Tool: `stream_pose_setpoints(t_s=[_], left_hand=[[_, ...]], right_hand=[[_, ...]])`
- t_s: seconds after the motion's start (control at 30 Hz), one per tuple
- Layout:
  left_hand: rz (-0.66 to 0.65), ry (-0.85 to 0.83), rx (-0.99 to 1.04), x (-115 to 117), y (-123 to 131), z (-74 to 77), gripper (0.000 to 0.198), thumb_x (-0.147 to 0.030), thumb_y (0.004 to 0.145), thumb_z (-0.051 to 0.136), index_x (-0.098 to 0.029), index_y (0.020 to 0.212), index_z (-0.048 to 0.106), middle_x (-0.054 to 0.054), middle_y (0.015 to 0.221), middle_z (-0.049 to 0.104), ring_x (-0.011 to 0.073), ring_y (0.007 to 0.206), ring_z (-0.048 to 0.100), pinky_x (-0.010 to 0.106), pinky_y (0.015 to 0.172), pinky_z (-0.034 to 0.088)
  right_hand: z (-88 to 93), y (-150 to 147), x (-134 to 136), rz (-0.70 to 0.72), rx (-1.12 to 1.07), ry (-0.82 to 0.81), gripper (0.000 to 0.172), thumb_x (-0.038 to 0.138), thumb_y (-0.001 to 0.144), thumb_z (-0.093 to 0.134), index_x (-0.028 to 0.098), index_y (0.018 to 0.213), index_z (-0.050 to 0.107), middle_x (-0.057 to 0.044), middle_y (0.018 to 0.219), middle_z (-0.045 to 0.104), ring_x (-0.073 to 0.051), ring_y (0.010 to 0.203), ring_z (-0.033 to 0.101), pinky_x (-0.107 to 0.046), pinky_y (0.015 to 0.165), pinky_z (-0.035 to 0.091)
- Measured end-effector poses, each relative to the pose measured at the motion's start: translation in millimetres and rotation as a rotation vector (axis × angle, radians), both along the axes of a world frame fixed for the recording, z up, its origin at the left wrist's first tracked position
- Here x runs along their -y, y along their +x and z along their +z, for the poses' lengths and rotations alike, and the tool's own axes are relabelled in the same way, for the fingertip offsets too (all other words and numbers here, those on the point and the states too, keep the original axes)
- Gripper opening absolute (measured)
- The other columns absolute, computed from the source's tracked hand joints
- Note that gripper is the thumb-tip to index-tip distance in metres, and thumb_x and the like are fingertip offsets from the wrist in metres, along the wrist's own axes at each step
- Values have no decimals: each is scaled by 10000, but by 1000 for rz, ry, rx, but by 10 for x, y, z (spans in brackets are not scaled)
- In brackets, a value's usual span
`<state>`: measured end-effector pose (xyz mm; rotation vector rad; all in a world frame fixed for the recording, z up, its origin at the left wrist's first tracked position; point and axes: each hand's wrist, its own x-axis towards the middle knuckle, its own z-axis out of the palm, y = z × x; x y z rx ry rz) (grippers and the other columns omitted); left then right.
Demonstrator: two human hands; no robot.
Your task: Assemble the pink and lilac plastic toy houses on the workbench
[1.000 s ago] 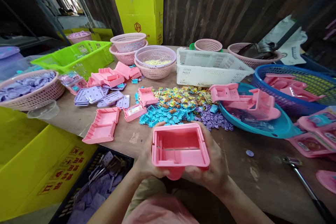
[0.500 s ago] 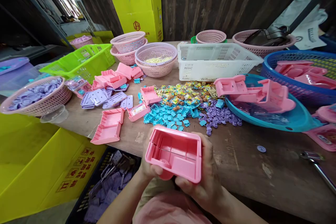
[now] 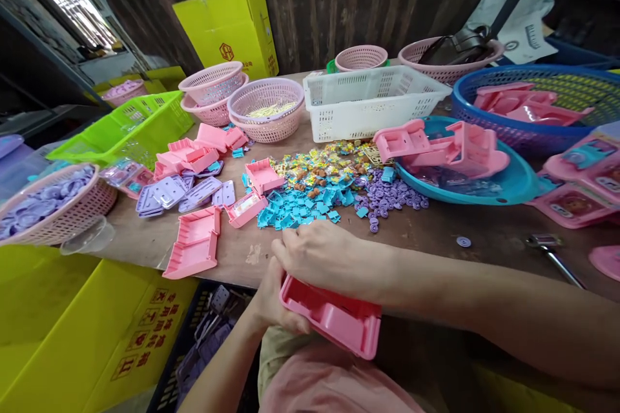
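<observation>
A hollow pink plastic box (image 3: 334,319) with a rounded rim is held over my lap, at the table's front edge, its open side facing me. My left hand (image 3: 278,303) is closed around its left end, thumb on the near rim. Across the far rim lies my right hand (image 3: 314,251), its curled fingers gripping the far left corner, close to my left fingers. The right fingertips are partly hidden. Just beyond lie a heap of small turquoise parts (image 3: 305,203) and purple spiral pieces (image 3: 394,193). A pink two-part tray (image 3: 194,242) lies to the left.
At right, a turquoise basin (image 3: 520,187) holds pink parts, beside a blue basket (image 3: 484,113). A white crate (image 3: 334,122) stands behind the heaps. Purple plates (image 3: 169,192) lie at left. A metal-handled tool (image 3: 557,261) rests at right. A yellow carton (image 3: 97,316) stands below left.
My right hand has left the box's right side and crossed over to its far left corner. The box has dropped slightly and tilted. The view has shifted to the right.
</observation>
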<state>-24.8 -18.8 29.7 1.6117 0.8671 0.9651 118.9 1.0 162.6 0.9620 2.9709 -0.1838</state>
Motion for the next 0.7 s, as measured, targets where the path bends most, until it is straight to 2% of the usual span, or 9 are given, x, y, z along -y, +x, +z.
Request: stream_pose_setpoints(t_s=[0.1,0.2,0.33,0.43,0.47,0.53,0.63,0.7], left_hand=[[-6,80,6,-3,21,46,875,-753,396,671,-164,1032,550,93,974,583,287,873,568,417,766,500],[-54,165,-105,-29,51,224,846,-755,456,649,-159,1050,563,92,953,619,282,863,590,394,781,489],[22,313,-224,-44,6,433,884,-763,482,637,-173,1130,523,79,947,626,253,815,602,371,779,484],[51,378,-275,-41,-6,459,854,-769,499,622,-175,1107,531,79,937,633,251,807,607,362,775,486],[41,384,-288,-40,11,451,839,-768,505,619,-177,1095,539,82,944,636,258,825,609,363,785,485],[16,367,-276,-39,78,433,824,-767,509,616,-180,1084,550,84,955,639,263,841,613,359,785,488],[1,264,-222,-37,211,420,841,-753,504,634,-184,1116,542,77,964,646,257,821,622,345,753,501],[-9,142,-220,-49,266,409,822,-734,511,643,-183,1114,552,73,958,660,263,809,630,343,720,510]], right_hand=[[-132,46,-13,24,-81,13,199,37,865,415,74,894,609,-103,783,653,-179,713,629,-260,559,453],[-264,279,-81,-58,-279,-125,186,148,854,494,105,1009,587,-102,906,660,-193,795,631,-305,660,493],[-436,741,4,-271,-836,-550,607,428,770,611,226,1307,413,-73,1130,602,-206,990,593,-362,839,485],[-674,917,293,-353,-1036,-787,842,510,693,671,276,1404,285,-83,1258,534,-249,1147,517,-435,958,413],[-774,913,412,-371,-1043,-805,945,504,635,725,278,1421,251,-95,1300,501,-270,1173,497,-460,976,393],[-971,827,638,-474,-1092,-725,1071,496,581,770,273,1445,178,-118,1330,466,-290,1179,489,-489,992,365],[-1185,669,836,-627,-1214,-564,1149,560,600,736,229,1462,53,-132,1254,506,-273,1120,523,-470,987,370],[-1254,707,835,-640,-1203,-550,1135,631,631,672,208,1464,26,-135,1241,515,-264,1122,523,-445,978,385]])
